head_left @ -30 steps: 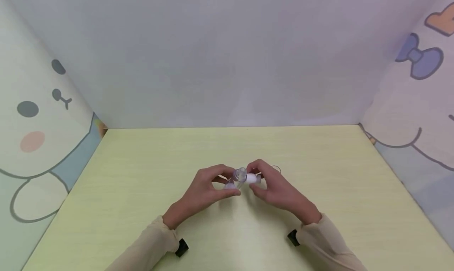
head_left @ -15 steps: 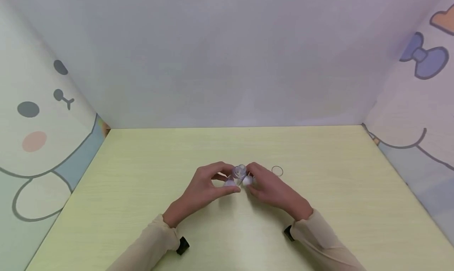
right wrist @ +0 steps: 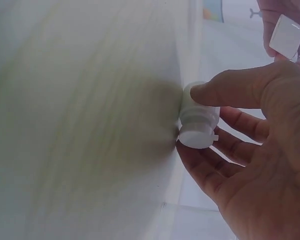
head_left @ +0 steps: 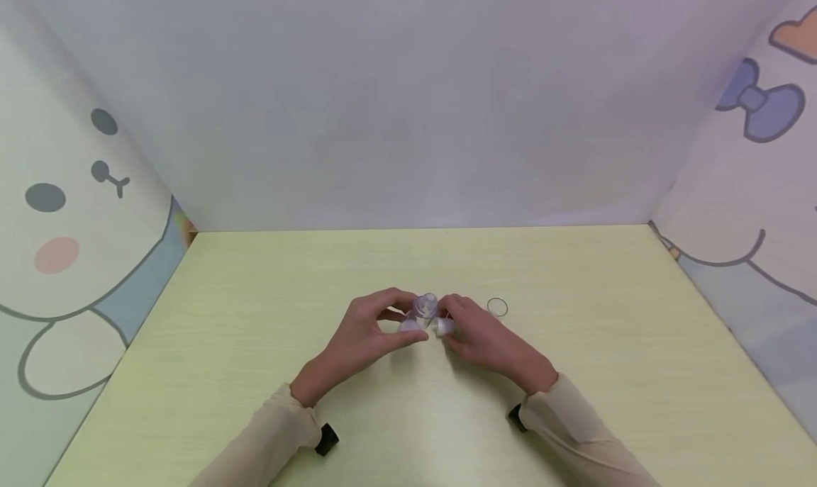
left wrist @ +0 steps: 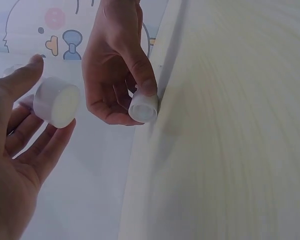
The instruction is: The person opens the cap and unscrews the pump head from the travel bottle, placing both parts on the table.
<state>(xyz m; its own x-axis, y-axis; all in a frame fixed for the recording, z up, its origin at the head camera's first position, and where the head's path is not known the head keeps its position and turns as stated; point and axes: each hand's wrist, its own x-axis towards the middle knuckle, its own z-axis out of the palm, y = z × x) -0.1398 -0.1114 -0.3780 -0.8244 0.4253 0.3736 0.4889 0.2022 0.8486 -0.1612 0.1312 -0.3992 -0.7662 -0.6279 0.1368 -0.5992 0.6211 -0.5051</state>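
Note:
In the head view, my left hand [head_left: 364,327] holds a clear plastic piece [head_left: 425,305] with a rounded top and a white cylindrical part. The left wrist view shows the flat end of that white cylinder [left wrist: 65,105] between thumb and fingers. Close by on the right, my right hand [head_left: 488,339] pinches a small white plastic cylinder [head_left: 444,327]. Its hollow open end [left wrist: 143,111] faces the left wrist camera. At its other end, the right wrist view shows a flat round cap [right wrist: 196,139] with a small side tab. A small gap separates the two pieces.
A thin dark ring [head_left: 497,298] lies on the pale yellow table [head_left: 287,267], just beyond my right hand. A plain pale wall [head_left: 408,118] stands at the back, with cartoon-printed panels [head_left: 721,189] on both sides. Black straps' devices [head_left: 327,439] sit under both sleeves.
The right hand has moved slightly left and its white cylinder now sits lower, apart from the clear piece. The ring has come fully into view. My left hand keeps its hold, nearly still.

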